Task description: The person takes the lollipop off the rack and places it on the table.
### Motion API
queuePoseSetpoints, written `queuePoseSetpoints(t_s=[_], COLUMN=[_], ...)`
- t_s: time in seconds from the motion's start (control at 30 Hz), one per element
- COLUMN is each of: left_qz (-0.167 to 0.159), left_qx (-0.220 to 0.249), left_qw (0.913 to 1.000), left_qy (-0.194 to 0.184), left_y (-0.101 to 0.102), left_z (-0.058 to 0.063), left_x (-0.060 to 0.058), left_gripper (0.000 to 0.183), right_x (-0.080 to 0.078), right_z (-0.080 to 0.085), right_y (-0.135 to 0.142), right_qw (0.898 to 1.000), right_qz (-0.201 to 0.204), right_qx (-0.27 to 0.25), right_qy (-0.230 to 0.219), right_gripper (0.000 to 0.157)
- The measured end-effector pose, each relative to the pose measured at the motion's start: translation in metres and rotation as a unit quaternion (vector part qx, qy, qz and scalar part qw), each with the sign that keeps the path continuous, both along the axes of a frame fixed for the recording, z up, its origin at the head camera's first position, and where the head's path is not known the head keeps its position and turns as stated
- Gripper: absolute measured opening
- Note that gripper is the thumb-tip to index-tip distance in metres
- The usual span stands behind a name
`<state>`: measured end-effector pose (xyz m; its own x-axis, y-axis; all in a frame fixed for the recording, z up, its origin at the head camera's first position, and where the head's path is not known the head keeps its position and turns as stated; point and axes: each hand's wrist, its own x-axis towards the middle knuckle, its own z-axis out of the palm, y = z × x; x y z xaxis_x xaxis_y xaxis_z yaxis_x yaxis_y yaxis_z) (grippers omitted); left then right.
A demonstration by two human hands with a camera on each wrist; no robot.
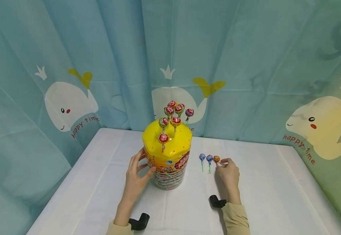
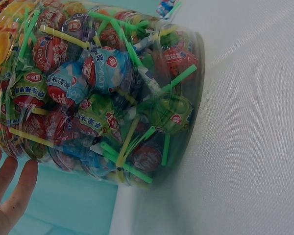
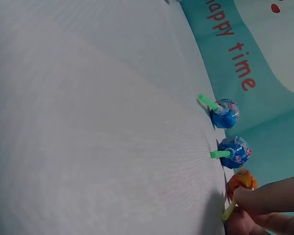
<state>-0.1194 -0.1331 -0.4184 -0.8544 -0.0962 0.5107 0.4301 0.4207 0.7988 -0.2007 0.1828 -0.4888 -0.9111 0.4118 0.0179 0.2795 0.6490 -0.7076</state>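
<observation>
A tall clear jar (image 1: 168, 181) of wrapped lollipops with a yellow lid (image 1: 152, 138) stands on the table. Several lollipops (image 1: 175, 121) are stuck upright by their sticks in the lid. My left hand (image 1: 136, 174) holds the jar's left side, fingers round the back and thumb at the front; its fingers (image 2: 27, 183) show beside the jar wall in the left wrist view. To the right of the jar, my right hand (image 1: 229, 173) pinches an orange-wrapped lollipop (image 3: 241, 181) at its pale yellow stick. Beside it lie two blue-wrapped lollipops with green sticks (image 3: 233, 150).
A white cloth covers the table (image 1: 276, 189). Behind and at both sides hangs a blue-green curtain (image 1: 120, 65) printed with white whales. A black wrist mount (image 1: 139, 222) sits at the left wrist, another mount (image 1: 217, 201) at the right.
</observation>
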Motion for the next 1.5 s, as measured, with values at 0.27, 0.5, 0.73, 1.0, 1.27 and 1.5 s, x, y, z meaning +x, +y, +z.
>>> queuePoseSetpoints(t_s=[0.27,0.5,0.73,1.0,1.27,1.5], left_qz=[-0.001,-0.001,-0.003,-0.005,-0.010,-0.002], left_qx=[0.001,0.003,0.006,0.008,0.010,0.015], left_qw=[1.0000,1.0000,1.0000,0.9999,0.9998,0.9997], left_qy=[0.000,0.000,-0.005,-0.009,-0.011,-0.017], left_y=[0.000,0.000,0.000,0.000,0.001,0.000], left_z=[0.001,0.002,0.002,0.002,0.002,0.000], left_x=[0.001,0.001,0.001,0.001,-0.001,0.001], left_gripper=[0.073,0.073,0.073,0.072,0.073,0.073], right_x=[0.003,0.007,0.013,0.025,0.034,0.048], right_z=[0.005,0.019,0.041,0.065,0.091,0.116], right_y=[0.002,-0.003,-0.018,-0.033,-0.047,-0.064], right_qw=[1.000,0.999,0.996,0.987,0.969,0.946], right_qz=[-0.003,0.002,0.018,0.046,0.082,0.131], right_qx=[-0.001,-0.005,-0.018,-0.041,-0.123,-0.200], right_qy=[0.007,0.043,0.090,0.146,0.199,0.220], right_gripper=[0.032,0.029,0.026,0.023,0.021,0.019])
